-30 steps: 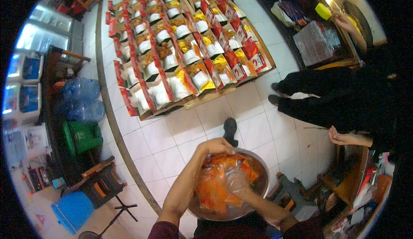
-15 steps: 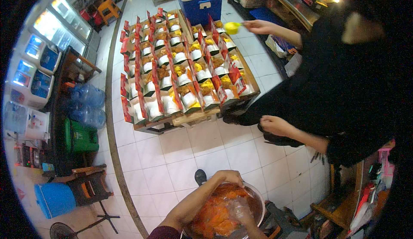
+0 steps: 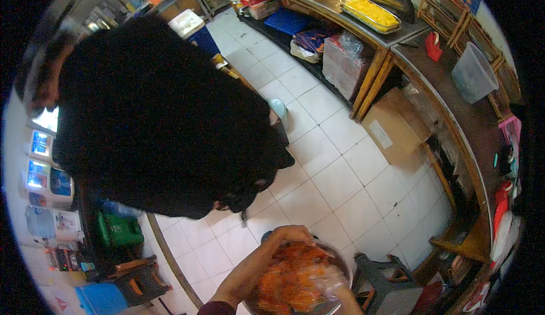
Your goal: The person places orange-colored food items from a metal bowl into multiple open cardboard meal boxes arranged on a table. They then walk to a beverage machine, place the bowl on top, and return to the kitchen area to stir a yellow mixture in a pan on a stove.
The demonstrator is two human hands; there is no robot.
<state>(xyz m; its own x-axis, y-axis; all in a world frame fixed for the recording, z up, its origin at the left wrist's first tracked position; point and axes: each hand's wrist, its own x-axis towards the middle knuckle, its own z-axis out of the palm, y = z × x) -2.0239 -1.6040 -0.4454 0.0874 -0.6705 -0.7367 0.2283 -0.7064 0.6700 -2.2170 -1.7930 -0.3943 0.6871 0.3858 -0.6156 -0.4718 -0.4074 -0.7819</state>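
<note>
Gripping the far rim of a round metal bowl (image 3: 348, 265) with the left hand (image 3: 293, 236), closed over it with bent fingers; holding the right hand (image 3: 330, 284), seemingly in a clear glove, among orange-red food (image 3: 286, 284) toward the bowl's right side (too blurred to tell whether open or closed around any). Leaning the left forearm up and rightward from the lower edge, bent at the wrist, and the right forearm up and leftward. Seen low before the body, with the bowl's mouth facing up, just beside a grey stool (image 3: 389, 281) and near a person in black (image 3: 170, 122).
</note>
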